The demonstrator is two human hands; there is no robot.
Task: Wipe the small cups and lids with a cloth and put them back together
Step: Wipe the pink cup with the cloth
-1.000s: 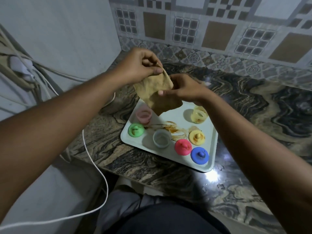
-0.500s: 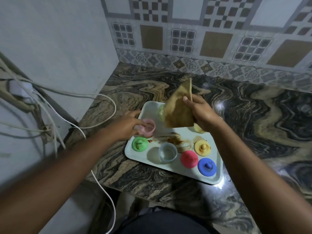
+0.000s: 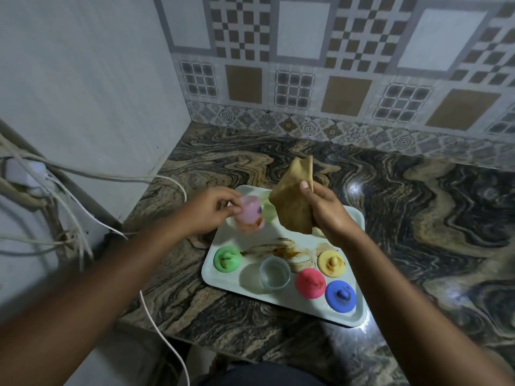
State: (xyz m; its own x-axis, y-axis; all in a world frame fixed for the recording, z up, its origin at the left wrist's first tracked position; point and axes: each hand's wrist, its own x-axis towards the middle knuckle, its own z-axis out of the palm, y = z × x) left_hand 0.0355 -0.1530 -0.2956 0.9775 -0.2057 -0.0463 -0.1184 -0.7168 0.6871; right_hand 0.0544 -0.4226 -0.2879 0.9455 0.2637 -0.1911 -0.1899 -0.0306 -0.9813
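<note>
Left hand [image 3: 214, 210]: fingers and thumb curl round the pink cup [image 3: 249, 213]. The cup is held tilted over the far-left part of the tray [image 3: 292, 305]. The cup is blurred, so detail on it cannot be read.

Right hand [image 3: 326, 213]: grips the tan cloth [image 3: 292, 207] with the thumb pressed on its front. The cloth hangs bunched over the far middle of the tray, with one corner standing up above the thumb. The cloth is just beside the pink cup; contact between them cannot be determined.

A pale green cup [image 3: 267, 210] shows partly between the pink cup and the cloth.

Tray contents, near half:
- Green lid [image 3: 227, 259], left side.
- Clear cup [image 3: 274, 273], upright, open end up, right of the green lid.
- Red lid [image 3: 310, 282], just beside the clear cup.
- Yellow lid [image 3: 331, 263], behind the red lid.
- Blue lid [image 3: 340, 296], near-right corner, touching or nearly touching the red lid.

Brown stains [image 3: 278, 249] mark the middle of the tray. The green and yellow lids also carry brown marks.

The tray rests on a marbled counter [image 3: 418, 218] near its front edge. White cables [image 3: 83, 176] run along the left wall.
</note>
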